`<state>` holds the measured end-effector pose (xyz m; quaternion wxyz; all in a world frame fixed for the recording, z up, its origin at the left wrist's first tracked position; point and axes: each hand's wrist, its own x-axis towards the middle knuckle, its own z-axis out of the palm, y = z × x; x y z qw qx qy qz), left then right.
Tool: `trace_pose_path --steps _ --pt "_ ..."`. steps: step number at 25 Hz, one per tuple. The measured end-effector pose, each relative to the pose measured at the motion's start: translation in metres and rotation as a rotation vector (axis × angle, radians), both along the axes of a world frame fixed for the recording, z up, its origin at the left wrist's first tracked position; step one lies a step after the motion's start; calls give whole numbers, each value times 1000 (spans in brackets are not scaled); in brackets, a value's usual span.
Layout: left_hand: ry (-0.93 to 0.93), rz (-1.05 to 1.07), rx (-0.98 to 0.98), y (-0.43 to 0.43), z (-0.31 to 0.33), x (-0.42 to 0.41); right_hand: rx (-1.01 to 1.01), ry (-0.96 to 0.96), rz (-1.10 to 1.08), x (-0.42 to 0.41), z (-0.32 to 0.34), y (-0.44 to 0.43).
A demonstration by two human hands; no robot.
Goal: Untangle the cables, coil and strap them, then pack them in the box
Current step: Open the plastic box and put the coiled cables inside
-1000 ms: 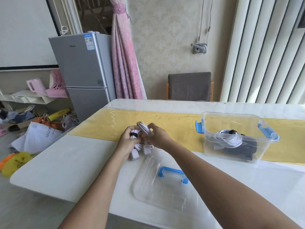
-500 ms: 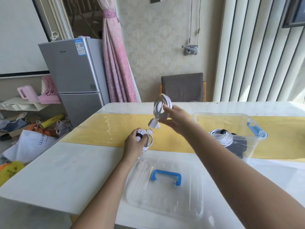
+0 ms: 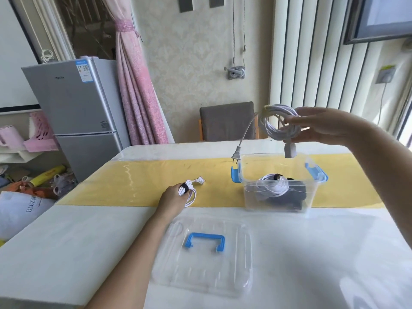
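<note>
First coil [image 3: 272, 186] in box [image 3: 252, 201]. My right hand [image 3: 321, 126] grips second coil [image 3: 278, 124] over box; my left hand [image 3: 172, 197] grips strapped third coil [image 3: 189, 194]. Lid [image 3: 207, 270] off.

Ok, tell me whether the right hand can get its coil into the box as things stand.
Probably yes. The right hand holds the white coil in the air by the clear box, whose lid lies apart on the table, so the top looks open.

clear plastic box [image 3: 276, 197]; glossy table [image 3: 66, 241]
</note>
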<state>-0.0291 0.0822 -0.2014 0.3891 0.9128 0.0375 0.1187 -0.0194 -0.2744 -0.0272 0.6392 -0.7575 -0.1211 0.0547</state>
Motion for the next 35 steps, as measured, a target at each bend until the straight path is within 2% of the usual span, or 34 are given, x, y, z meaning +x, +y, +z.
trace_pose_path --steps 4,9,15,19,22,24,25,27,30,35 --pt "58 3 -21 0 1 1 -183 1 -17 -4 2 -21" --pt "73 17 -45 -1 3 -2 -68 -62 -44 -19 33 -33" --pt "126 53 -30 -5 9 0 -277 -78 -157 -25 41 -38" --pt "141 58 -47 -5 9 1 -635 -90 -251 -23 33 -23" --pt "149 64 -81 -3 8 1 -1053 -234 -265 -21 27 15" --pt "145 64 -119 -4 9 1 -1245 -360 -205 -15 11 46" --pt "129 65 -170 -4 10 -1 -1297 -388 -159 -10 0 58" --pt "78 83 -399 -5 14 -3 -1329 -365 -103 -1 -24 69" --pt "3 85 -715 -11 34 -6 -1208 -357 -74 -1 -42 55" --pt "-7 -79 -1072 -51 84 -2 -1000 -655 -108 -1 -72 34"
